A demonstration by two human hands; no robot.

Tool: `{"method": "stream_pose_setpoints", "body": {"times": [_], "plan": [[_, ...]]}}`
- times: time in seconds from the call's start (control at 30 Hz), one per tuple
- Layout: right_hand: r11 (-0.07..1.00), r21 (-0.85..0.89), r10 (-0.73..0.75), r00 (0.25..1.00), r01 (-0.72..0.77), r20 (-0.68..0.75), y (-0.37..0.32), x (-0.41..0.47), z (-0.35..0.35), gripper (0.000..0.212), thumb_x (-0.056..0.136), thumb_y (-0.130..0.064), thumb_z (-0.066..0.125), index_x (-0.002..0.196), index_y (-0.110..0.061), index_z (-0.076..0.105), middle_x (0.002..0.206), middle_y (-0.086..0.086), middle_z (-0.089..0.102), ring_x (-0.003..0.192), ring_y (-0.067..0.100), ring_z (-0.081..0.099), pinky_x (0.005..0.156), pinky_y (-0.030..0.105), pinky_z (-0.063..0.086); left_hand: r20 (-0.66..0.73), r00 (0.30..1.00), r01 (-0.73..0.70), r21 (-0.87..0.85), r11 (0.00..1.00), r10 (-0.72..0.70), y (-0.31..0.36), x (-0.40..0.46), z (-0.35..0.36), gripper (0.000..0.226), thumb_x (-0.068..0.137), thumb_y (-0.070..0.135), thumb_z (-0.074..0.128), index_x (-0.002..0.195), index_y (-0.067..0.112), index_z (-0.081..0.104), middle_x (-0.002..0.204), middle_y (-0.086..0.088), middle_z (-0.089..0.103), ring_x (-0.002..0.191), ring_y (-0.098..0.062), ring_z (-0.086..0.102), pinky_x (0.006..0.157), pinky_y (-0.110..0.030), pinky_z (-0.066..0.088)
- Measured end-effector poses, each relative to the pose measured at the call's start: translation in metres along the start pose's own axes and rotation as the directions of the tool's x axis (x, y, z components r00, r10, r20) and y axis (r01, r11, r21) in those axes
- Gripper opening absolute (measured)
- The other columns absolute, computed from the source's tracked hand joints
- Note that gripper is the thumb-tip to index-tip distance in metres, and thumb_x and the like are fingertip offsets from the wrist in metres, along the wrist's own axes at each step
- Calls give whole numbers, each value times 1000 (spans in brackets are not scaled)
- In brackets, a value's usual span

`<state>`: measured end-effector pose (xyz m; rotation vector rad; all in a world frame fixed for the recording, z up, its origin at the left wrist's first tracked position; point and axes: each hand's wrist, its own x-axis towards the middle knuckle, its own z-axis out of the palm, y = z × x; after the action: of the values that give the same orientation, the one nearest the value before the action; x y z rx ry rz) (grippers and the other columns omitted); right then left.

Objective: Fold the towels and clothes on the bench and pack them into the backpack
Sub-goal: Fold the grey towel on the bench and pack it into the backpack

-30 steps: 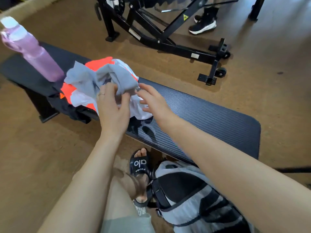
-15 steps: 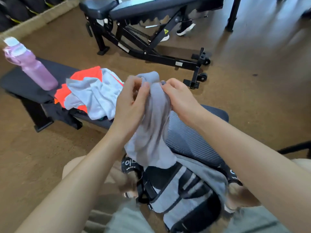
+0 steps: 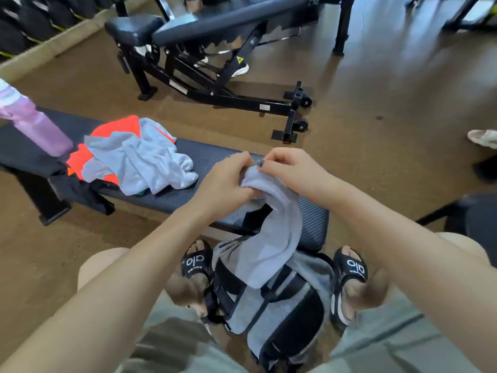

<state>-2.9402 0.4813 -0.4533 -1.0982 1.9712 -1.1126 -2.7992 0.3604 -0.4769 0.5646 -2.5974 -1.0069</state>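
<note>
A grey towel (image 3: 277,232) hangs from both my hands over the near end of the black flat bench (image 3: 212,160). My left hand (image 3: 226,181) grips its upper edge from the left, and my right hand (image 3: 290,170) pinches the same edge just to the right. The towel's lower end drapes onto the grey and black backpack (image 3: 271,313) standing on the floor between my feet. Further left on the bench lies a heap of clothes: a pale grey towel (image 3: 145,160) over an orange garment (image 3: 118,127), with black fabric (image 3: 78,189) hanging off the front edge.
A pink water bottle (image 3: 40,125) stands on the bench's left end. A black adjustable gym bench (image 3: 215,84) stands behind on the brown floor, with another person's shoe under it. A shoe (image 3: 482,137) shows at the right edge. Black weights line the far left wall.
Both hands lifted the grey towel off the heap and carried it right, over the bench's near end. It now hangs lower, reaching the backpack. The camera tilted up.
</note>
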Motion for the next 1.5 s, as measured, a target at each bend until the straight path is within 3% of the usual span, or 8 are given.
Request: {"method": "stream_pose_setpoints", "body": {"times": [0.23,0.37,0.6,0.9,1.1,1.27,1.37,1.5], "plan": [[984,-170,-41,998,47,37,8,-10,-11,14,82,-12,68,95,-14,65,84,8,67,71,14,54,67,37,47,-82,996,-5,184,983,20,3,5,-5,33,79,17,68,70,24,37,76,6,39,68,-22,42,58,-39,33],[972,-230,-64,998,55,-30,14,-7,-14,9,88,-13,63,95,-17,66,87,13,66,72,14,53,66,34,45,-93,996,23,293,956,5,8,5,-9,35,78,20,61,68,25,27,58,3,38,58,-23,37,52,-34,24],[966,-244,-145,960,85,-239,14,-3,-22,18,93,-17,61,109,-23,65,86,-3,61,76,9,53,66,24,44,66,997,15,217,976,-30,20,8,-21,35,93,38,59,75,17,37,65,-1,47,65,-24,44,58,-39,33],[950,-309,-65,936,-48,-345,26,7,-32,19,101,-21,47,92,-18,64,83,-3,62,76,11,55,62,31,43,-186,955,-98,535,839,230,26,27,-47,29,101,27,47,76,19,35,76,0,42,73,-24,43,59,-35,27],[976,-211,-44,917,-44,-397,11,13,-36,33,100,-25,44,70,-12,42,67,0,46,60,14,38,55,34,28,-259,955,-34,386,922,144,20,32,-50,5,94,12,44,95,12,39,84,-7,48,75,-38,48,66,-52,44],[986,-155,26,969,-66,-245,-11,11,-23,36,98,-22,47,65,-16,36,63,0,38,58,15,35,56,31,30,-179,983,-22,124,992,44,20,21,-19,18,94,10,50,91,17,34,64,4,43,57,-13,43,53,-32,34],[984,110,153,980,-140,-128,-16,9,-16,18,96,-14,46,80,-9,53,79,11,44,72,22,44,66,35,39,-136,988,-77,-4,997,75,26,15,-2,22,94,6,48,93,23,34,68,8,42,59,-4,42,52,-20,30],[856,465,242,970,-225,24,-20,3,-10,11,97,-10,47,92,-10,57,77,10,59,66,18,60,56,26,51,-72,987,-145,40,989,147,32,15,7,11,88,14,42,85,22,48,82,8,45,76,-9,46,66,-27,33]]}}
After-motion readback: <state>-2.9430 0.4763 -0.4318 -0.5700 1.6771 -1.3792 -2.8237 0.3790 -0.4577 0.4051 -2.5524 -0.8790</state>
